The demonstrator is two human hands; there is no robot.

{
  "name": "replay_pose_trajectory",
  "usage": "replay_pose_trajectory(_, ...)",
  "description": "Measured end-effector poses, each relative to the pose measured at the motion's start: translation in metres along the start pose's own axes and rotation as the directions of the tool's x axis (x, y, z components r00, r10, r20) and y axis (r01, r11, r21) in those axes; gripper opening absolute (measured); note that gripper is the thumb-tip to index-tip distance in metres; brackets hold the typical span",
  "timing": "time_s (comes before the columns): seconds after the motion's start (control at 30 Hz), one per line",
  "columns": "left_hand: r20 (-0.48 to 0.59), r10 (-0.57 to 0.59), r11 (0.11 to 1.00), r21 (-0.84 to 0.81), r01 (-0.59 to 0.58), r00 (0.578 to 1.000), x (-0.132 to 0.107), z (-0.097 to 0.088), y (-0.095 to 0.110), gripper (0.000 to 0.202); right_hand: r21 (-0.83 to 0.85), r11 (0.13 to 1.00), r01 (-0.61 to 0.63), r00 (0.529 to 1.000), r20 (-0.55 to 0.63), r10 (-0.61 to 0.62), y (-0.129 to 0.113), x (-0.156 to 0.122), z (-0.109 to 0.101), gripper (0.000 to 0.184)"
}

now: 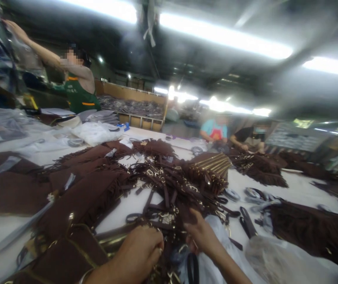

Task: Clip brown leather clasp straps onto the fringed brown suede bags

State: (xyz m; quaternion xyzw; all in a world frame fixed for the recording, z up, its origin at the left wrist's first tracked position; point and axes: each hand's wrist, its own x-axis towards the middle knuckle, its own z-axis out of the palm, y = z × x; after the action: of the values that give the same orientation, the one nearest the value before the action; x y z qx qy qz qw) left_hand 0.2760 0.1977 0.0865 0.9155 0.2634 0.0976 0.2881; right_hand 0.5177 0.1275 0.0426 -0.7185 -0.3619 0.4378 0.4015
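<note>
In the lower middle, my left hand (141,250) is closed, its fingers curled down over the edge of a brown bag (68,252) with gold trim. What lies inside those fingers is hidden. My right hand (200,232) is bent with its fingers drawn together, at the near side of a tangled heap of brown straps (164,189) with gold metal clips. Blur hides what it grips. A dark strap loop (192,268) shows just below this hand. Clear plastic (219,236) lies beneath my right wrist.
Stacked brown fringed pieces (83,197) cover the left of the white table (121,213). Gold-striped brown pieces (210,163) lie beyond the straps. More fringed pieces (311,228) and a plastic bag (293,260) are at right. Co-workers (80,86) stand across the table.
</note>
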Motion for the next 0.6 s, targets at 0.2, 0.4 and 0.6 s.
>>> replay_pose_trajectory(0.2,-0.046,0.01,1.0,0.007,-0.01,0.999,-0.004,-0.002,0.002,0.016,0.188,0.98,-0.073,0.995,0.084,0.058,0.002,-0.028,0.013,0.058)
replay_pose_trajectory(0.4,-0.057,-0.001,1.0,0.014,0.002,0.998,-0.002,-0.005,0.003,0.017,0.426,0.893,-0.143,0.934,0.355,-0.02,-0.01,-0.052,0.02,0.064)
replay_pose_trajectory(0.6,-0.037,-0.007,1.0,-0.003,0.007,0.999,0.001,-0.004,0.0,0.015,-0.331,0.842,0.425,0.879,0.376,-0.295,-0.031,-0.054,0.031,0.021)
